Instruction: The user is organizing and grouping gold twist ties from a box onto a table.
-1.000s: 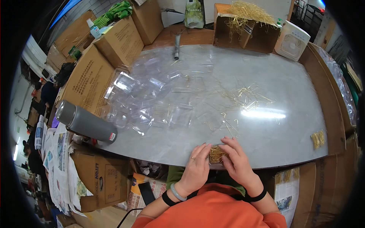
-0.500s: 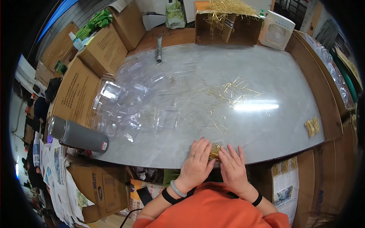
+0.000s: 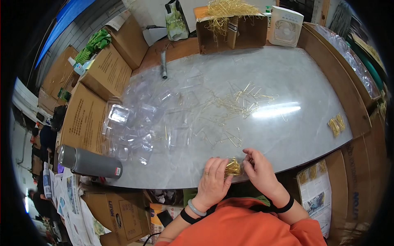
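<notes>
My left hand (image 3: 213,180) and my right hand (image 3: 258,170) meet at the near edge of the grey table (image 3: 287,82). Between their fingers they pinch a small bundle of gold wire clips (image 3: 233,167). More loose gold clips (image 3: 238,104) lie scattered across the middle of the table, just beyond my hands. A heap of clear plastic packets (image 3: 139,119) spreads over the table's left part.
A grey flask (image 3: 88,162) lies on its side at the near left corner. Cardboard boxes (image 3: 88,117) line the left side. A box of gold straw (image 3: 230,22) and a white fan (image 3: 285,26) stand at the far edge. Two small clip bundles (image 3: 336,124) sit at right.
My view has shifted a little; my hands stay together at the near edge, still working the clip bundle between the fingers.
</notes>
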Available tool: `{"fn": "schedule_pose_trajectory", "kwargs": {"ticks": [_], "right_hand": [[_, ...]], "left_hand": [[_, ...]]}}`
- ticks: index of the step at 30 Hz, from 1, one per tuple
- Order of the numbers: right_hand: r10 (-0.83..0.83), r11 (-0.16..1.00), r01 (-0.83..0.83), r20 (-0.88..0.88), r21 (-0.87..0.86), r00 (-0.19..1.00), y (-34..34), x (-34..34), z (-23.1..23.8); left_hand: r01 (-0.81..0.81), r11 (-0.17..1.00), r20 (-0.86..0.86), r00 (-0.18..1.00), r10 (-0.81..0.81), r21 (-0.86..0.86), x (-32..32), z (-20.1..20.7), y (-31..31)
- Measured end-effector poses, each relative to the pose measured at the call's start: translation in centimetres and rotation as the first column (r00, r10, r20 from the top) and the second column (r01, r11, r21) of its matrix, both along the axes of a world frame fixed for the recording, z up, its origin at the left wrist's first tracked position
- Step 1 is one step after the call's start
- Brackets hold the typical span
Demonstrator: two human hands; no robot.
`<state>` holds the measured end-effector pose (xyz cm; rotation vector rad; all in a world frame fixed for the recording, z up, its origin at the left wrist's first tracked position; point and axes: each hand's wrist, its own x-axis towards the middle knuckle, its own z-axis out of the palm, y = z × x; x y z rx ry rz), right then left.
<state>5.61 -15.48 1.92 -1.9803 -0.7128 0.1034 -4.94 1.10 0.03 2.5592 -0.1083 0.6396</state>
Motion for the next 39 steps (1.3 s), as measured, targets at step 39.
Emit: {"fn": "schedule_pose_trajectory", "kwargs": {"ticks": [39], "right_hand": [[0.034, 0.999, -0.038, 0.512, -0.003, 0.858, 1.2, -1.7, 0.2]], "left_hand": [[0.054, 0.998, 0.018, 0.998, -0.053, -0.035, -0.1, -0.2, 0.3]]}}
